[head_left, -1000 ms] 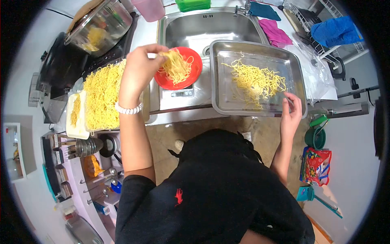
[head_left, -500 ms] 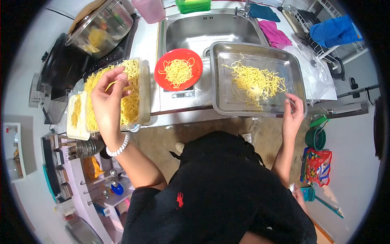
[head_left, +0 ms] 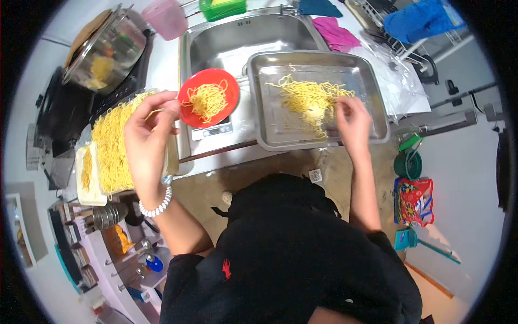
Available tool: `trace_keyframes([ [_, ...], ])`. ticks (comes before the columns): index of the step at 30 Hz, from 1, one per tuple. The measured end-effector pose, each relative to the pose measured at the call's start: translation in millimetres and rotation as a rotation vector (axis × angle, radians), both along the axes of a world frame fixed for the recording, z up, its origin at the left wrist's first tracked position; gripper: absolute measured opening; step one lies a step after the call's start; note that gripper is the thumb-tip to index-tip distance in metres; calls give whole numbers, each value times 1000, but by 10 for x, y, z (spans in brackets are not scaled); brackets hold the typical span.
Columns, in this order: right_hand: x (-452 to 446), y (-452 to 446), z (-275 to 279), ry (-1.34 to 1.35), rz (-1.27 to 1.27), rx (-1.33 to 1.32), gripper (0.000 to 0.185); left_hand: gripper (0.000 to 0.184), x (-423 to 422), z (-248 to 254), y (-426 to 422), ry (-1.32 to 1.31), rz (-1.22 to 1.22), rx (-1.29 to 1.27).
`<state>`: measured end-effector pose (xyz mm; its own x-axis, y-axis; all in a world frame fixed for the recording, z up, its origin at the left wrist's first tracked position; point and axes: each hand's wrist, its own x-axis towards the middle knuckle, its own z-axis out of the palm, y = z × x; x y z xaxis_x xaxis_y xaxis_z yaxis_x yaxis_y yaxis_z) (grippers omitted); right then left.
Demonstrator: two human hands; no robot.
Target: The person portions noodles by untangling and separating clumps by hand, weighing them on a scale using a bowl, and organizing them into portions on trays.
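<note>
My left hand [head_left: 148,132] is raised at the right side of a container heaped with yellow noodles [head_left: 113,148], its fingers pinched round a small bit of noodle. A red plate [head_left: 233,92] bearing a noodle portion [head_left: 208,101] rests on a small scale [head_left: 213,130], just right of that hand. Over the right part of a metal tray [head_left: 270,141], my right hand [head_left: 353,121] has its fingertips at the edge of the noodle pile [head_left: 310,102]. Its fingers are curled in on the noodles.
Behind the plate and tray is a steel sink [head_left: 243,40]. A large steel pot [head_left: 108,51] stands at the back left. A pale tray [head_left: 94,186] with a few noodles lies far left. Magenta cloth [head_left: 334,33] and clear plastic [head_left: 396,86] lie at the right.
My right hand has moved left and up onto the noodles in the metal tray. My left hand went from the red plate to the noodle container. The view has shifted and tilted.
</note>
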<state>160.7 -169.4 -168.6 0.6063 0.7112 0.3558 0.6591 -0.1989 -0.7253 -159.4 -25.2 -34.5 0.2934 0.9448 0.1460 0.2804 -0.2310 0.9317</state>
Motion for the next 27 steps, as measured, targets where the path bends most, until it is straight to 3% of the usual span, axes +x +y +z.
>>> trace_keyframes([
  [4, 151, 427, -182, -365, 40, -204, 22, 16, 320, -37, -102, 13, -154, 3],
  [7, 318, 530, -113, -298, 90, -505, 18, 16, 375, -39, -133, 32, -200, 46],
  [10, 316, 390, 433, 115, 152, -350, 15, 15, 346, -36, -128, 45, -186, 20],
  [11, 341, 362, 482, 99, 128, -169, 15, 15, 328, -41, -109, 44, -183, 1],
  [14, 308, 284, 908, 125, 243, 31, 13, 15, 383, -36, -130, 10, -215, -13],
  [17, 282, 240, 1130, 392, 385, 158, 10, 19, 530, -32, -187, -57, -297, -31],
  [20, 138, 243, 1296, 426, 445, 254, 12, 27, 773, 40, -262, -48, -404, -65],
  [26, -213, 307, 1490, 330, 535, 282, 16, 40, 1306, 39, -191, -195, -589, 252],
  [27, -238, 327, 1487, 305, 536, 288, 16, 30, 1386, 6, -167, -212, -554, 340],
])
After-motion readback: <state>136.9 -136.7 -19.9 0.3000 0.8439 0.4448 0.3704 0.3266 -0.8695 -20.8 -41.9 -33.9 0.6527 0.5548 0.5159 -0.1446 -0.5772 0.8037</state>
